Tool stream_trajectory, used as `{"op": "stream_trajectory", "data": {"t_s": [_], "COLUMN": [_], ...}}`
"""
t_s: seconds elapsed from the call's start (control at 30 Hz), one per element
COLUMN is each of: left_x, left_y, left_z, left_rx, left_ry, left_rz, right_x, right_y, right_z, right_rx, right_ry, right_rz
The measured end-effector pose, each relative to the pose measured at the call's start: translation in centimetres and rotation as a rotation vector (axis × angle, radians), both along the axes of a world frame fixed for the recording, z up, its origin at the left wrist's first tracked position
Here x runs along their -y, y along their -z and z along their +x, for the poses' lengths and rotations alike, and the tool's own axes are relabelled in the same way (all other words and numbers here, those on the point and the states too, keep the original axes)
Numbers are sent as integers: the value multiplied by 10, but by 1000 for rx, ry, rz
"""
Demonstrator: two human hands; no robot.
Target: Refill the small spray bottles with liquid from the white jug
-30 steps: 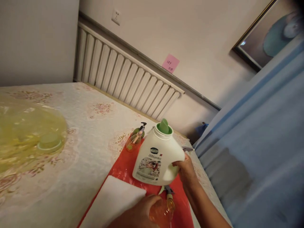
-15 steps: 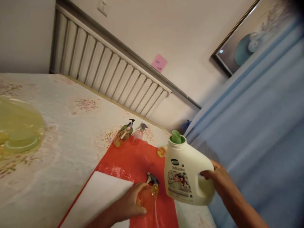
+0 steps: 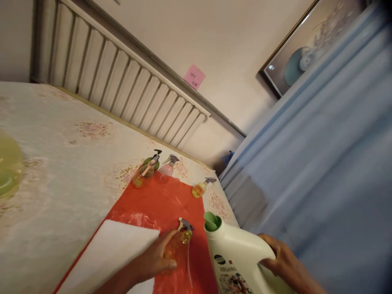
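My left hand (image 3: pixel 153 259) is closed around a clear plastic bottle (image 3: pixel 175 247) tilted over the red sheet, its round yellowish mouth facing right. Just behind that mouth is a trigger spray head (image 3: pixel 185 224), and a thin pale tube (image 3: pixel 189 265) runs down beside the bottle. With my right hand (image 3: pixel 277 255) I grip the handle of a large cream jug (image 3: pixel 241 249). A green pouring spout (image 3: pixel 212 221) sits in the jug's open neck, to the right of the bottle. The jug's base is cut off by the picture's lower edge.
Beneath lies a red plastic sheet (image 3: pixel 171 196) with a white board or cloth (image 3: pixel 113 249) on it. Farther back stand a yellow spray bottle (image 3: pixel 199 190), a pink spray bottle (image 3: pixel 167 168) and a pump bottle (image 3: pixel 147 169). A yellow translucent basin (image 3: pixel 10 163) is left; a blue curtain (image 3: pixel 321 163) hangs right.
The jug in my right hand has come down closer to the bottle, uncovering the yellow spray bottle behind. My left hand keeps its hold. The whole view has shifted slightly.
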State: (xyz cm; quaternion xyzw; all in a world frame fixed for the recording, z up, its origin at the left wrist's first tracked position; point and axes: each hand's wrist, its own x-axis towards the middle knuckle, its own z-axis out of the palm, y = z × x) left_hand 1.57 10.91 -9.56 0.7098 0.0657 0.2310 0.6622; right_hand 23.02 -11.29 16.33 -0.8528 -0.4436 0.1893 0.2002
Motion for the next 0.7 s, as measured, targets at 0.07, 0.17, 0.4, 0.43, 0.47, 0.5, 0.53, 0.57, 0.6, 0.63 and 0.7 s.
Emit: {"op": "stream_trajectory", "data": {"t_s": [0.07,0.17,0.4,0.43,0.47,0.5,0.53,0.57,0.6,0.63,0.7], "left_x": [2,3,4,4,4,4,4,5,5,5,6], "left_y": [-4,-7,-5,-5,-4,-3,-1,0,1,3,4], "left_z": [-1,-2,0,0,1,1,2,2,3,3,3], "left_rx": [-50,-103,-171,-173,-169,-161,-152,-140,-128,-119,-114], "left_ry": [-37,-72,-81,-82,-84,-85,-84,-81,-78,-73,-66], "left_rz": [-11,28,113,115,121,130,138,145,152,157,164], "right_x": [4,7,9,9,9,10,9,9,9,9,8], "right_y": [1,2,3,3,2,2,1,1,0,-1,-2], "right_z": [-4,-11,-15,-15,-15,-15,-16,-17,-18,-19,-22], "right_rx": [-22,-66,-40,-31,-26,-22,-20,-18,-16,-13,-4], "right_ry": [-15,-70,-168,-168,-167,-167,-167,-168,-168,-165,-159], "right_rz": [-10,-7,-42,-53,-66,-77,-88,-98,-107,-115,-129]}}
